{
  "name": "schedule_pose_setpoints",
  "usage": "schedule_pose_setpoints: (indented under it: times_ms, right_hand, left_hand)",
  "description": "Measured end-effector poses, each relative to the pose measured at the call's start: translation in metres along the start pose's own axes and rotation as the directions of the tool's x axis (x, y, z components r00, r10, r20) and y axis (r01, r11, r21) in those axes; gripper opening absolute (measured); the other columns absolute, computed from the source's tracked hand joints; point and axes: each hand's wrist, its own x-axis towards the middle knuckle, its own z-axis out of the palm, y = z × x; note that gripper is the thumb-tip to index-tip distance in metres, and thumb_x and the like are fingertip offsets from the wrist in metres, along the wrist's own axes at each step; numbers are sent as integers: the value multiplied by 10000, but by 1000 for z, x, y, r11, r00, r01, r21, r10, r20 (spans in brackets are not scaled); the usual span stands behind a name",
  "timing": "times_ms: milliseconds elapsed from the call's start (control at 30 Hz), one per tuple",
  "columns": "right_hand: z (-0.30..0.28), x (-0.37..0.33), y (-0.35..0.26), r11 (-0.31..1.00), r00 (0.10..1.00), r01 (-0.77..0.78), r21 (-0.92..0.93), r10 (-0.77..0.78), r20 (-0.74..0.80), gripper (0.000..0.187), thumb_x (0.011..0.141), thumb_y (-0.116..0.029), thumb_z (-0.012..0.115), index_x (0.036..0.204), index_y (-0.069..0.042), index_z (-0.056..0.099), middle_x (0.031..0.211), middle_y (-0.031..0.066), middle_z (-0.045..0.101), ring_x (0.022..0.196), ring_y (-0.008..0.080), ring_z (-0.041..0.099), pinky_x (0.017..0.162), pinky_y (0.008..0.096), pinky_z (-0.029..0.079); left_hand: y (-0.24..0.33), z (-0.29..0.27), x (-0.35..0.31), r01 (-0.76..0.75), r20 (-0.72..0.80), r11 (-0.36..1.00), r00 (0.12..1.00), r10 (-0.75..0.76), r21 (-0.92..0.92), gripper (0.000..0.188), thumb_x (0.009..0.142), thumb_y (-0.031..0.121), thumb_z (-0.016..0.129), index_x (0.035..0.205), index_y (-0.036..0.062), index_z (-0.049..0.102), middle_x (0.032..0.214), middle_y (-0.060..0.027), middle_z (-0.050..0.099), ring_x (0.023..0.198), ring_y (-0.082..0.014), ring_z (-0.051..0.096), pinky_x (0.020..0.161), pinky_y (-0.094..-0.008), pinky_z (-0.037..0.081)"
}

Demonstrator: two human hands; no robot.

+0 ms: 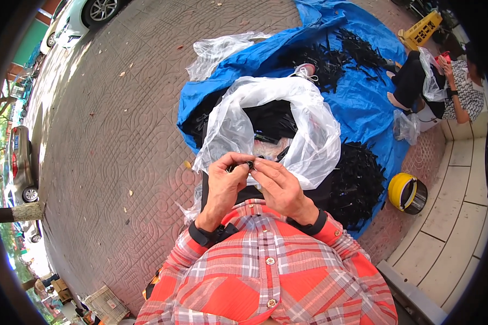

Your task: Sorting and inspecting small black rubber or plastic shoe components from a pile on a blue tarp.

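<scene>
Left hand (222, 184) and right hand (282, 189) pinch at least one black piece (249, 164) over one open white bag (315, 122).

Crinkled, glossy plastic bag (315, 127); beyond it, creased, shiny plastic sheet (366, 114); right of it, black plastic-looking pieces (358, 187); left, rough embossed paving (114, 135); below, matt cloth shirt (244, 252)

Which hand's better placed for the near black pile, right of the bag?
Right, probably: the right hand is nearer that black pile; the left hand sits farther left. Both are at a small black part.
</scene>
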Motion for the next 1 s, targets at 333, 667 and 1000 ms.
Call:
schedule_pose_setpoints:
  times_ms: [333,667,1000]
  right_hand:
    - [3,4,2,1000,1000,24,-4,-24,-17,329,614,67,609,943,57,597,992,172,584,961,319,566,800,372,491]
    - [-10,20,4,800,854,-521,298,480,204,163,737,-12,588,884,16,522,814,139,521,814,298,527,709,363,435]
    - [-24,15,16,279,542,-836,473,559,627,111,835,-21,523,932,16,486,842,66,550,790,152,555,717,274,439]
  left_hand:
    - [-10,-5,4,-42,-63,994,997,36,-99,147,768,-49,478,853,-31,597,584,13,479,439,-23,350,389,-168,247]
    - [-4,-10,0,65,66,997,996,-63,-41,148,770,-38,520,884,-19,612,680,-32,561,465,-15,364,409,-161,246]
    - [4,-16,8,239,219,971,948,-229,-19,219,757,-19,586,976,-25,587,736,-33,582,495,-47,444,458,-165,348]
